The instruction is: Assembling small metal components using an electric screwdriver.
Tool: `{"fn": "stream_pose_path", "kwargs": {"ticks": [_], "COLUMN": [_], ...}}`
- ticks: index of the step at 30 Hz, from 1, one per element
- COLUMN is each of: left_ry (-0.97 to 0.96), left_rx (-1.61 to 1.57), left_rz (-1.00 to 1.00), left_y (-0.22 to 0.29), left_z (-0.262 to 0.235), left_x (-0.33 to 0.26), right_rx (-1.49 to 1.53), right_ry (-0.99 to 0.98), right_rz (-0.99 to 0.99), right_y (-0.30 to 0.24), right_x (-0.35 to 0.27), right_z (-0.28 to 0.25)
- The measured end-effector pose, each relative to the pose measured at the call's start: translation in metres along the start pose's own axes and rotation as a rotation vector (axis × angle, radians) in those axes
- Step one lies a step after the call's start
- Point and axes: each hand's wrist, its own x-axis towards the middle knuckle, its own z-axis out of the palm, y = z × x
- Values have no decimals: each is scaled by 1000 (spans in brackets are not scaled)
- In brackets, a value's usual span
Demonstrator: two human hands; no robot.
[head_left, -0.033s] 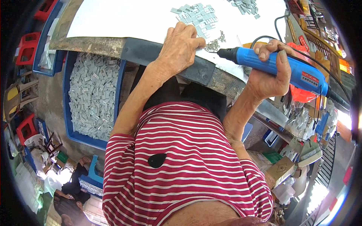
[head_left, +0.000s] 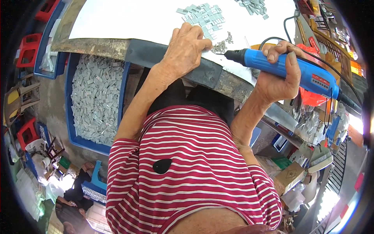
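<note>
My right hand [head_left: 281, 72] is wrapped round a blue corded electric screwdriver [head_left: 259, 62], which lies level with its thin bit pointing left. The bit's tip is at the edge of a small pile of tiny screws [head_left: 224, 43] on the white tabletop sheet [head_left: 124, 19]. Close to that tip, my left hand [head_left: 186, 48] rests at the table edge with fingers curled and thumb drawn in. Whatever its fingertips hold is hidden beneath the hand. Just beyond them lies a cluster of small flat grey pieces [head_left: 204, 17], several set side by side.
More grey pieces [head_left: 254, 6] lie farther back. Below the table on the left, a blue bin [head_left: 69, 113] is filled with similar pieces. The screwdriver's black cable [head_left: 352, 87] loops over the right side. A red plastic bag [head_left: 311, 97] hangs there. Red stools [head_left: 28, 50] stand at far left.
</note>
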Motion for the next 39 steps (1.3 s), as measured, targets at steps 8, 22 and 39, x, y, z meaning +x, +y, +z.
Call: {"fn": "stream_pose_path", "kwargs": {"ticks": [8,22,39], "left_ry": [28,169,47], "left_rx": [13,53,233], "left_rz": [11,-170,-234], "left_y": [-2,22,27], "left_z": [-1,-6,2], "left_x": [0,-10,1], "right_rx": [-19,-31,-8], "right_ry": [-5,8,21], "right_rz": [-10,-36,-49], "right_y": [2,-1,-5], "right_x": [0,1,1], "right_z": [1,-1,-2]}}
